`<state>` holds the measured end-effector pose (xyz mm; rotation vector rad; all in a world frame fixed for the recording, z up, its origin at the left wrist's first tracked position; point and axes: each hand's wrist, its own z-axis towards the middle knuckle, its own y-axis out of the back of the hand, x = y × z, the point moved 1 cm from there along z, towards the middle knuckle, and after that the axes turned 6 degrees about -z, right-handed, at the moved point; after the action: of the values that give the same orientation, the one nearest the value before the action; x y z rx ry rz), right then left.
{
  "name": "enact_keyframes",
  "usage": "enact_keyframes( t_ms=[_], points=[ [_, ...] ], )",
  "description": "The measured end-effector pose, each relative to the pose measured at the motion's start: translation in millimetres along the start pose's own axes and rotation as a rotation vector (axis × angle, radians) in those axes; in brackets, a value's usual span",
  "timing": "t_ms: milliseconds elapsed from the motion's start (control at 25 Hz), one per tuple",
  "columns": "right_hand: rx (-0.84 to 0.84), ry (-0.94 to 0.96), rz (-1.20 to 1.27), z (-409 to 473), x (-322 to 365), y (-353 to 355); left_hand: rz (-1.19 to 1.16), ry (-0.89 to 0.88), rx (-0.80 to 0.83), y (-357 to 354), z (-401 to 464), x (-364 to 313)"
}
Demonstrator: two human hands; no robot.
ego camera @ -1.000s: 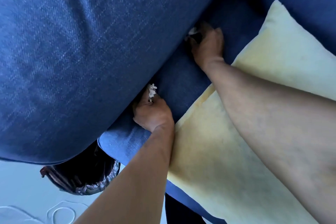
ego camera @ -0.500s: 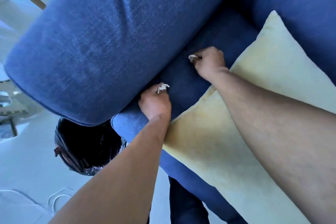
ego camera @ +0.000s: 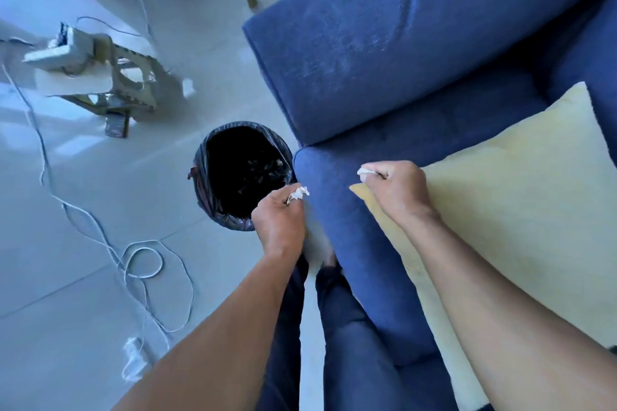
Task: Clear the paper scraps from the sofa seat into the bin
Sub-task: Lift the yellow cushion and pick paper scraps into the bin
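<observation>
My left hand (ego camera: 278,222) is closed around a crumpled white paper scrap (ego camera: 298,193), held at the right rim of the bin (ego camera: 203,173). The bin is round, lined with a black bag, and stands on the floor against the sofa's corner, with several scraps inside. My right hand (ego camera: 397,192) pinches a second white paper scrap (ego camera: 364,171) above the front edge of the blue sofa seat (ego camera: 337,210). No loose scraps show on the visible part of the seat.
A pale yellow cushion (ego camera: 500,210) covers much of the seat under my right arm. The blue armrest (ego camera: 384,43) rises behind the bin. White cables (ego camera: 133,260) loop across the tiled floor, and a white device on a stand (ego camera: 100,70) sits at far left. My legs (ego camera: 344,327) stand beside the sofa.
Both hands have pulled back from the gap beside the armrest, each carrying its scrap. The left hand has travelled to the bin's rim, and the view has risen and swung left.
</observation>
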<state>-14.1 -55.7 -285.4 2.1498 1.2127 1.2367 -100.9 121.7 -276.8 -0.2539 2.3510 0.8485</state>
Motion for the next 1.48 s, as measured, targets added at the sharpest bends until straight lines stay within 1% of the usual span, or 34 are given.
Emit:
enact_keyframes(
  t_ms=[120,280,400,520,640,720,920,1040,1200,1320,1480],
  points=[
    [0.047,-0.013,-0.007,-17,21,-36,0.002,0.053,-0.110,48,1,29],
    [0.092,0.059,-0.016,-15,63,-98,0.008,0.158,-0.210,92,28,79],
    [0.081,0.089,-0.013,0,86,-149,0.055,0.135,-0.236,104,59,102],
    [0.083,0.107,-0.040,22,103,-196,0.024,0.101,-0.263,108,95,117],
    [0.132,0.056,-0.063,46,107,-227,0.010,0.062,-0.276,106,125,122],
    [0.154,0.007,-0.075,54,105,-233,0.024,0.056,-0.255,105,139,118],
    [0.132,-0.018,-0.084,37,104,-215,0.089,0.134,-0.115,106,150,109],
    [0.062,-0.010,-0.049,16,108,-192,0.088,0.141,-0.102,113,134,99],
    [-0.041,0.059,0.050,-20,122,-150,0.042,-0.013,-0.057,126,90,69],
    [-0.175,0.107,0.008,-46,126,-107,0.042,-0.175,0.010,129,55,38],
    [-0.345,0.031,0.036,-82,112,-41,0.134,-0.412,0.138,119,18,-17]
  ],
)
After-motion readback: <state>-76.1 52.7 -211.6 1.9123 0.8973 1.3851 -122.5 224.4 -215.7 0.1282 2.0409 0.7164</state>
